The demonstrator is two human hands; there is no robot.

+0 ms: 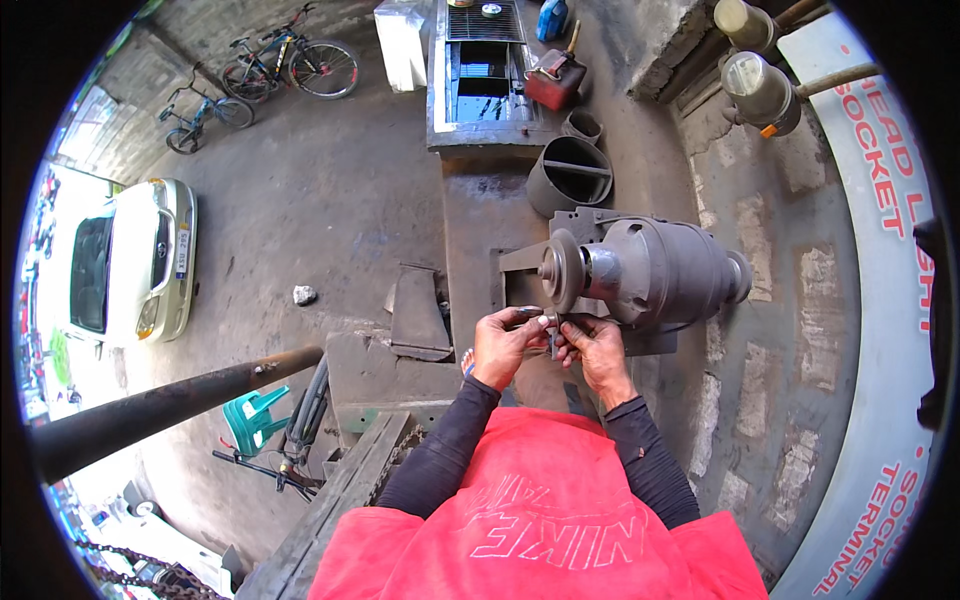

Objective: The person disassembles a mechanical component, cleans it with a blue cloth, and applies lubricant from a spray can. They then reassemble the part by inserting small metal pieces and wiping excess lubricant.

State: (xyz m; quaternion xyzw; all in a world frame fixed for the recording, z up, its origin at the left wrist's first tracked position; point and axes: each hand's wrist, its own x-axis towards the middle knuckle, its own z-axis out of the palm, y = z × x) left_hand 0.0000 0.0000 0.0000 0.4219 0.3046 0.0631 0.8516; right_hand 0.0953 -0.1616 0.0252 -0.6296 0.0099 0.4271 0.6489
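My left hand (500,347) and my right hand (598,358) meet in front of a grinder, fingers pinched. Between the fingertips is a small metal piece (553,334); its exact kind is too small to tell. Dark smudges mark the fingers of both hands. Just beyond them stands the grinder's round wheel (564,270), fixed on the shaft of a large grey motor (665,270). The small piece appears close to the wheel's near side, but whether they touch cannot be seen. Black sleeves cover both my forearms.
Beyond the grinder sit a round metal drum (568,177), a red fuel can (554,80) and a water-filled trough (484,85). A rusty pipe (180,398) and a green plastic chair (254,417) are at left. A parked car (135,260) and bicycles (290,66) stand farther off.
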